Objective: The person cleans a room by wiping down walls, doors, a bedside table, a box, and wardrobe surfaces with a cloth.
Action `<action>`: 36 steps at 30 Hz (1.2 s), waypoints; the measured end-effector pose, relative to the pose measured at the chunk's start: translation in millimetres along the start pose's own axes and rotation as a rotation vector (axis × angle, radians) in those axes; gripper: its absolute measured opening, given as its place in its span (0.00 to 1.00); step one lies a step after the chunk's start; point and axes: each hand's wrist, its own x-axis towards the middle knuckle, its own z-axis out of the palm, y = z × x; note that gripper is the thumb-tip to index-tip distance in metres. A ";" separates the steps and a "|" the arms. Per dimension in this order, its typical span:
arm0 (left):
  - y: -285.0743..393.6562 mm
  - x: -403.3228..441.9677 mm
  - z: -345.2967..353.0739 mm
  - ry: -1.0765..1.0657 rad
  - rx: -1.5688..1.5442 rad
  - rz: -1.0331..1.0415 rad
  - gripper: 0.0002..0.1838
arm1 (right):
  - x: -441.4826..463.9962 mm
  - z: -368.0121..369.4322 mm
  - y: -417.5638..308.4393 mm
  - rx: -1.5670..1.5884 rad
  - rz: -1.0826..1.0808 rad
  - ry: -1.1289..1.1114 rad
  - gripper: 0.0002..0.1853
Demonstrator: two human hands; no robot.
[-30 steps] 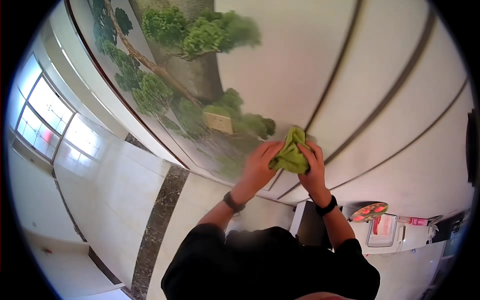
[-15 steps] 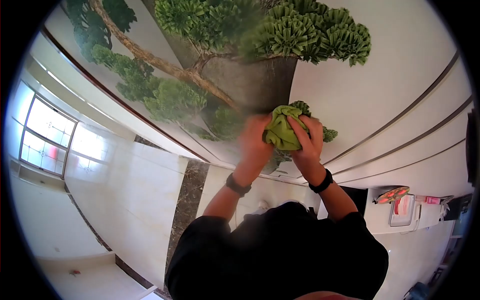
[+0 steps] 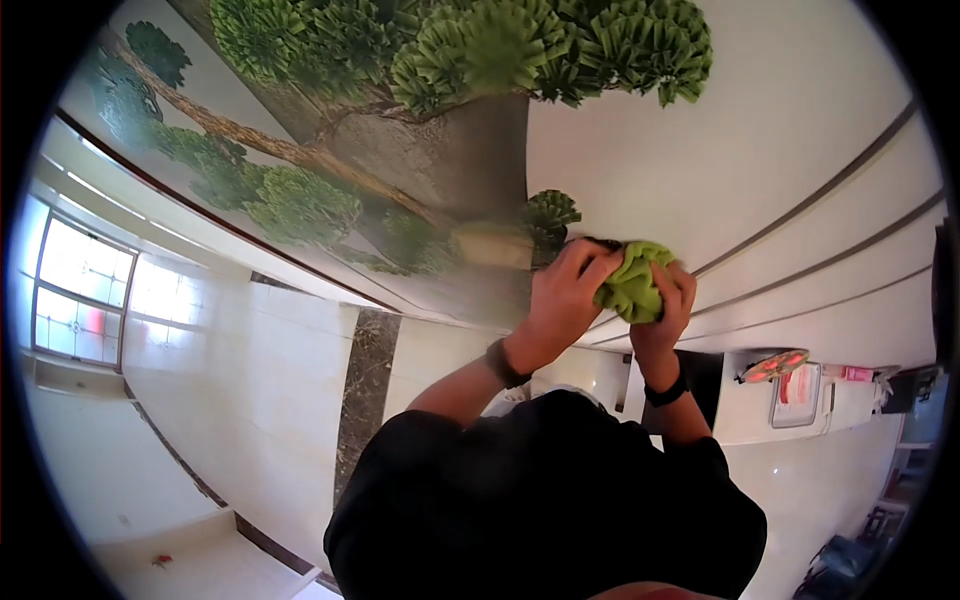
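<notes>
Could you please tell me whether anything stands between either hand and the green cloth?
Nothing visible does: the left hand and the right hand both hold the green cloth directly, in front of the wall.

1. My one feed comes from the head camera, worn by the person and looking forward and steeply down over their own black shirt (image 3: pixel 545 490).
2. The lens is very wide (I get black corners and straight lines that bow), with the left hand (image 3: pixel 562 300) and right hand (image 3: pixel 662 335) near, a little right of centre.
3. The tree-patterned wall (image 3: pixel 620 150) fills my upper view at close range; the window (image 3: pixel 82 285), far left, lies well beyond.
</notes>
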 end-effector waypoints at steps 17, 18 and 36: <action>-69.2 -66.3 -68.3 -0.001 0.205 -0.174 0.28 | -44.3 90.4 -36.4 0.214 -0.053 -0.234 0.26; -73.5 -69.2 -66.8 -0.005 0.198 -0.155 0.28 | -45.3 92.3 -38.4 0.209 -0.047 -0.207 0.26; -208.6 -101.3 -207.4 0.003 0.006 -0.439 0.20 | -71.9 251.6 -164.0 0.040 -0.026 -0.271 0.29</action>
